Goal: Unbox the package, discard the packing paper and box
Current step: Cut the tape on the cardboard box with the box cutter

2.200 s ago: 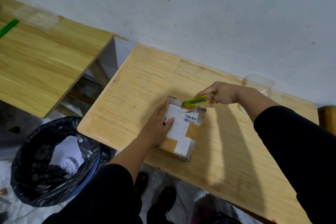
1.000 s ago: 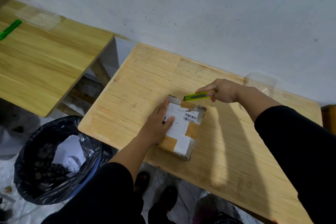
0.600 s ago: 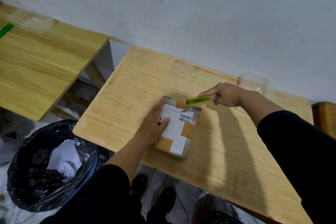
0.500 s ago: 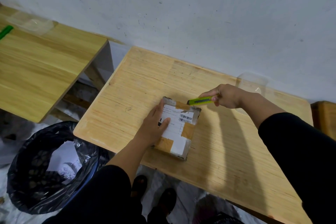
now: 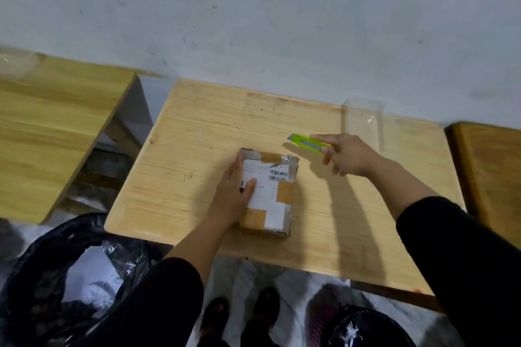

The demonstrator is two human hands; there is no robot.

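Fingers (image 5: 238, 175) of our left hand (image 5: 234, 194) lie flat and spread on the package (image 5: 267, 194), pressing it onto the wooden table (image 5: 197, 149). Beyond the package and well apart from it, our right hand (image 5: 346, 155) loosely pinches a green utility knife (image 5: 306, 144), other fingers extended.

I see a white shipping label (image 5: 265, 186) on the package (image 5: 267, 194), bearing barcodes at its far right corner; I cannot read its printed lines.
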